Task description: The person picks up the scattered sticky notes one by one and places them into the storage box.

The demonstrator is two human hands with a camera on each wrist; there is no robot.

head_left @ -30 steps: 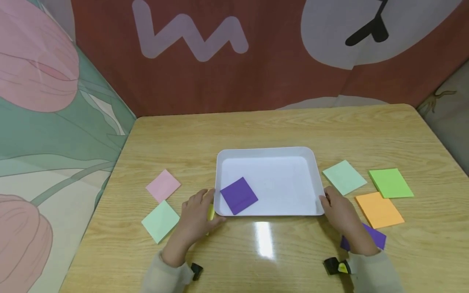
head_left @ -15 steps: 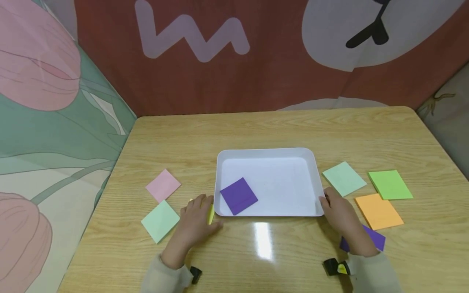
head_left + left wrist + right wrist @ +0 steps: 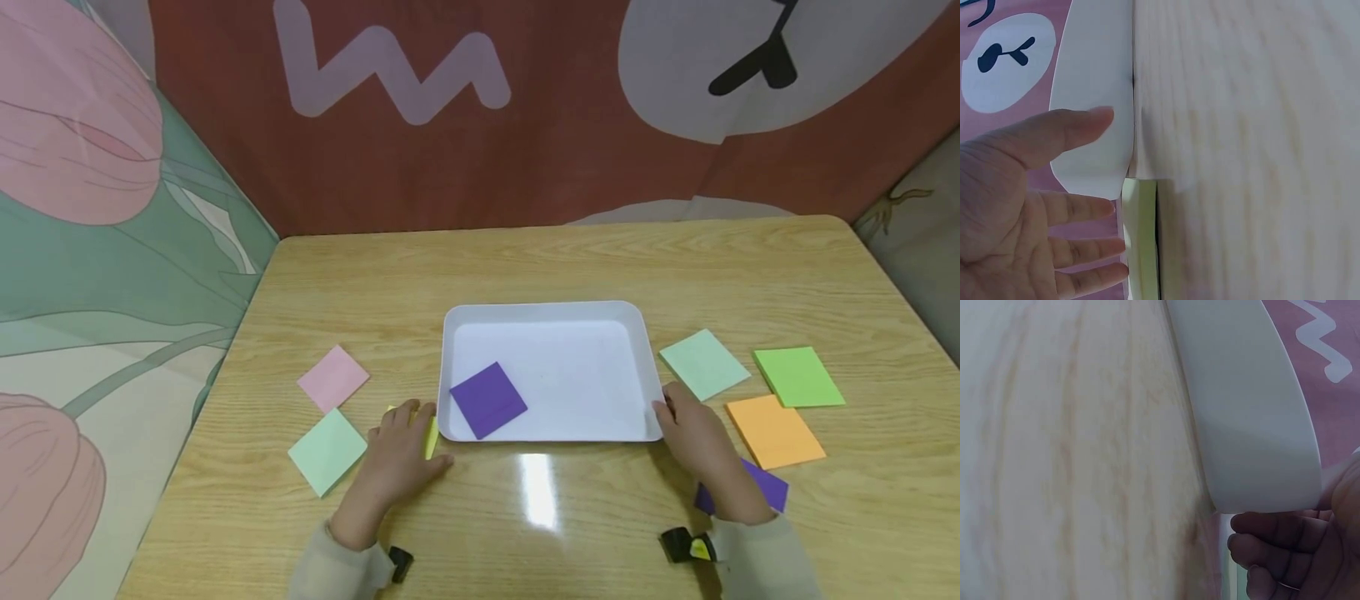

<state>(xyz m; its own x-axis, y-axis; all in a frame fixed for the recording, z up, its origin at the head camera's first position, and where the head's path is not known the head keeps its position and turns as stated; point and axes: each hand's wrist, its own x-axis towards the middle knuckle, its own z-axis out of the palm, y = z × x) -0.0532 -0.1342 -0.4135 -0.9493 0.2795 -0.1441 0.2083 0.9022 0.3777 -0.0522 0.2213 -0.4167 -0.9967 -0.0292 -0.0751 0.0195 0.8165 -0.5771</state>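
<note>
A white tray (image 3: pixel 577 375) stands mid-table with a purple sticky note pad (image 3: pixel 489 400) lying in its left part. My right hand (image 3: pixel 697 433) grips the tray's right end near the front corner, thumb at the rim and the other fingers curled against the outside, as the right wrist view shows. Left of the tray, my left hand (image 3: pixel 401 454) lies over a yellow sticky note pad (image 3: pixel 431 438), mostly hiding it. In the left wrist view its fingers (image 3: pixel 1088 249) extend straight to the pad's edge, and the thumb points toward the tray without gripping it.
Pink (image 3: pixel 333 379) and mint green (image 3: pixel 327 452) pads lie at the left. To the right are a pale green pad (image 3: pixel 705 364), a bright green pad (image 3: pixel 799 377), an orange pad (image 3: pixel 776 432) and a second purple pad (image 3: pixel 768 485), partly under the right forearm.
My left hand has drawn slightly back from the tray's left front corner, its thumb leaving the edge. The right hand and the tray stay where they were.
</note>
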